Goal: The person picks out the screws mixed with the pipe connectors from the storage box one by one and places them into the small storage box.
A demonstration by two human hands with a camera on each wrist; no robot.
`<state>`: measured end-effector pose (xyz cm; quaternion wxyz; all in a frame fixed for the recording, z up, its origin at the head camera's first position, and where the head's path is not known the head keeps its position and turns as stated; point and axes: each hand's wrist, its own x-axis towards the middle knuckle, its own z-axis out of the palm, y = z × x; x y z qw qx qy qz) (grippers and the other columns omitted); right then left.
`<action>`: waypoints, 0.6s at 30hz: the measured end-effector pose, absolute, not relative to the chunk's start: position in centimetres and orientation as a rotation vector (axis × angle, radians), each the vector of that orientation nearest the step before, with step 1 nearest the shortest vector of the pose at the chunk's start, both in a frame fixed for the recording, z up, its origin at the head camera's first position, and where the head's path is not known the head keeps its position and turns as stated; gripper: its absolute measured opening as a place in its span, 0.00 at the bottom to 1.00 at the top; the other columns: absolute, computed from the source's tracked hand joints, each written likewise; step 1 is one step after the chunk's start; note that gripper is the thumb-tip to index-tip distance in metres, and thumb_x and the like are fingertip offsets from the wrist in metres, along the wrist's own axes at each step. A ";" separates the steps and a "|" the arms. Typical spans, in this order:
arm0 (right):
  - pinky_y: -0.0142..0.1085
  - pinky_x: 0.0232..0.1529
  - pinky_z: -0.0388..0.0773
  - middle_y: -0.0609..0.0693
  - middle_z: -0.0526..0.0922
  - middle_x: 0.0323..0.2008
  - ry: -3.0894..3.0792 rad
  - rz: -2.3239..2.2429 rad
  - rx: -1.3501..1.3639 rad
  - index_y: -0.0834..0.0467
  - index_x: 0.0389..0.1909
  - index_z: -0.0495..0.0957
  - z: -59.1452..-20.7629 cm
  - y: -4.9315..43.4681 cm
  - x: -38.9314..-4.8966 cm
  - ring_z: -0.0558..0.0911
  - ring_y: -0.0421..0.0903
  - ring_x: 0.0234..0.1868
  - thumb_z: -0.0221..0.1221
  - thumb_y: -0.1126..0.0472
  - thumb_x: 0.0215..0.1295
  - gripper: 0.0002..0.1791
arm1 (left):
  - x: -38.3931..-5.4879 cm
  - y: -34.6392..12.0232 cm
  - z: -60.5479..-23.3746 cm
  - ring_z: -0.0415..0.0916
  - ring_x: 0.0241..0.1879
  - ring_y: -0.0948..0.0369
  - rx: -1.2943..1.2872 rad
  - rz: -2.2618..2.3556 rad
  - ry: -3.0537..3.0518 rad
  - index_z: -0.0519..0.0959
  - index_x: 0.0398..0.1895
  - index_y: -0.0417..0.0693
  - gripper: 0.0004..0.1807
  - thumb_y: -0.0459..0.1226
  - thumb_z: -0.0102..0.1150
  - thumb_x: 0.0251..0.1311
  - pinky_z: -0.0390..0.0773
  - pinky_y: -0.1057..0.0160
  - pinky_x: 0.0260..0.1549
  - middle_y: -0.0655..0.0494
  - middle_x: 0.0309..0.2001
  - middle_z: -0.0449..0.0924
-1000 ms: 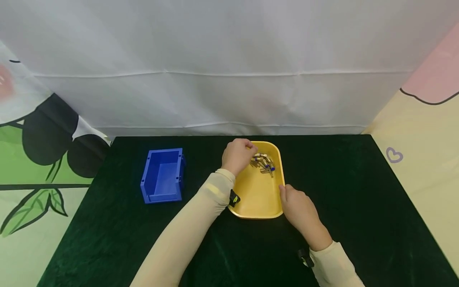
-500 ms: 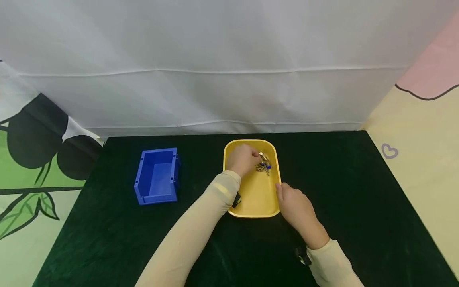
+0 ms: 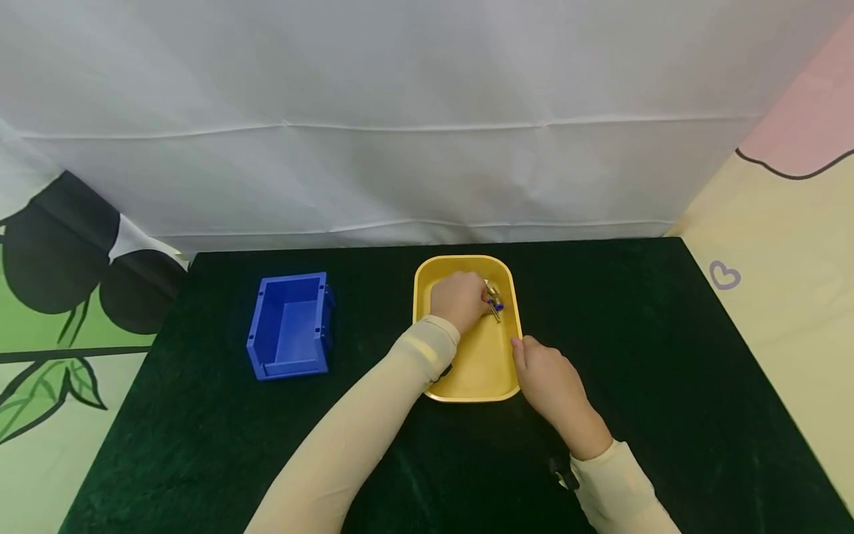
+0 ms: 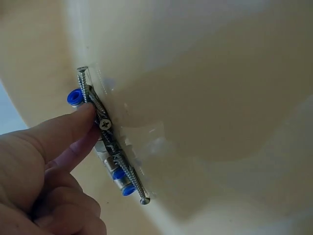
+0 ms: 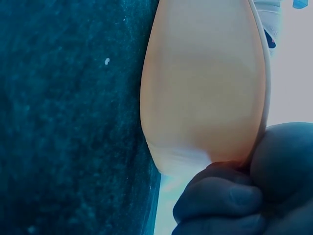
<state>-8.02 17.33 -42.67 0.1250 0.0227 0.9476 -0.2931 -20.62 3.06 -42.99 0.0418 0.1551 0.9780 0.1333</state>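
In the head view a yellow tray [image 3: 483, 363] lies on the dark green cloth. Several metal screws [image 4: 129, 171] and push-in fittings with blue collars [image 4: 117, 173] lie together in it, partly covered by my left hand [image 3: 460, 300]. The left wrist view has my thumb and forefinger pinching a screw [image 4: 101, 122] in this pile; the other fingers curl below. My right hand [image 3: 552, 378] grips the tray's right rim. Thumb and curled fingers close round that rim in the right wrist view, where the tray's outer wall [image 5: 205, 88] shows.
A blue open-front bin [image 3: 290, 326] stands on the green cloth [image 3: 200, 445], left of the tray. A white curtain [image 3: 400, 178] hangs behind the table's far edge. Printed cloth borders the table on both sides.
My left hand has come down from above the tray's far part and moved right and nearer, onto the pile. The right hand keeps its grip on the rim. The head view has shifted slightly.
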 end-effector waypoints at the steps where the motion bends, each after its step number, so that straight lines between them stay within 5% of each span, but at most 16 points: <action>1: 0.37 0.22 0.70 0.51 0.73 0.23 2.757 -0.855 0.068 0.57 0.38 0.72 -42.7 17.3 -8.0 0.72 0.46 0.19 0.37 0.45 0.81 0.23 | -20.7 3.1 -43.1 0.72 0.19 0.64 0.488 0.393 3.011 0.78 0.14 0.57 0.17 0.47 0.70 0.58 0.72 0.64 0.19 0.64 0.17 0.75; 18: 0.37 0.23 0.70 0.51 0.73 0.23 2.741 -0.862 0.084 0.57 0.39 0.72 -42.7 17.4 -8.2 0.72 0.46 0.20 0.37 0.45 0.81 0.23 | -20.3 3.3 -42.9 0.72 0.19 0.63 0.530 0.304 3.041 0.77 0.20 0.55 0.15 0.45 0.64 0.63 0.71 0.65 0.18 0.61 0.18 0.74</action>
